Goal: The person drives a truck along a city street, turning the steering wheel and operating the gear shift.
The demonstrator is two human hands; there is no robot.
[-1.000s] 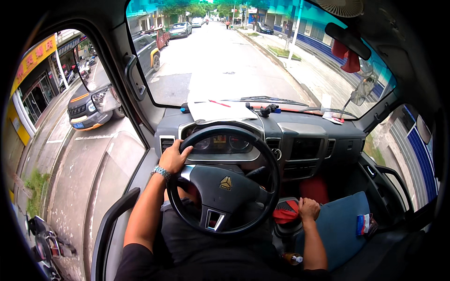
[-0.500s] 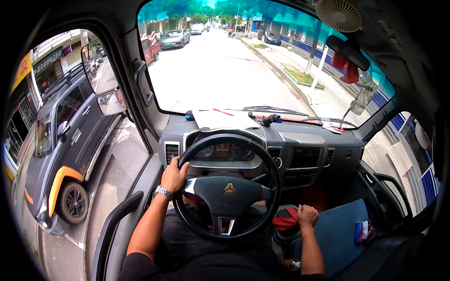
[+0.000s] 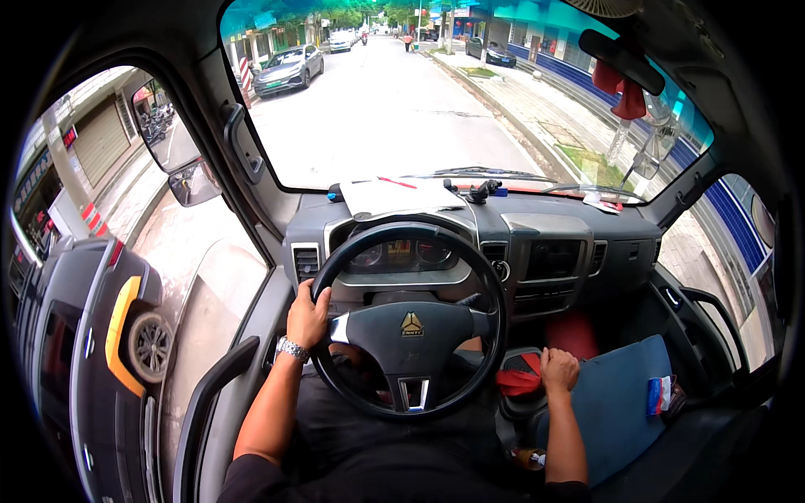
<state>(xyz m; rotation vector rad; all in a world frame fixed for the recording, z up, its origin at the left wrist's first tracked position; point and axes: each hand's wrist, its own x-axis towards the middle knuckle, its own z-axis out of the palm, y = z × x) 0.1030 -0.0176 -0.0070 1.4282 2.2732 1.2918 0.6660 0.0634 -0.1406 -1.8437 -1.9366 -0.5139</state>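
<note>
My left hand (image 3: 309,315), with a silver watch (image 3: 292,349) on its wrist, is wrapped round the left side of the black steering wheel (image 3: 495,366). My right hand (image 3: 559,369) is closed low to the right of the wheel, over the gear lever, whose knob it hides. A red and black cloth cover (image 3: 519,379) lies against the fingers' left side. Beyond the wheel rim, the instrument cluster (image 3: 400,253) is lit.
White papers (image 3: 398,198) with a red pen lie on the dashboard. A blue seat (image 3: 616,407) holds a small packet (image 3: 659,396). Outside, a dark vehicle (image 3: 63,335) stands close on the left. A grey car (image 3: 288,70) is parked ahead left; a person (image 3: 408,42) is far up the road.
The truck has rolled forward: the dark vehicle beside me has slid back and the parked grey car looks nearer. Both hands keep their places.
</note>
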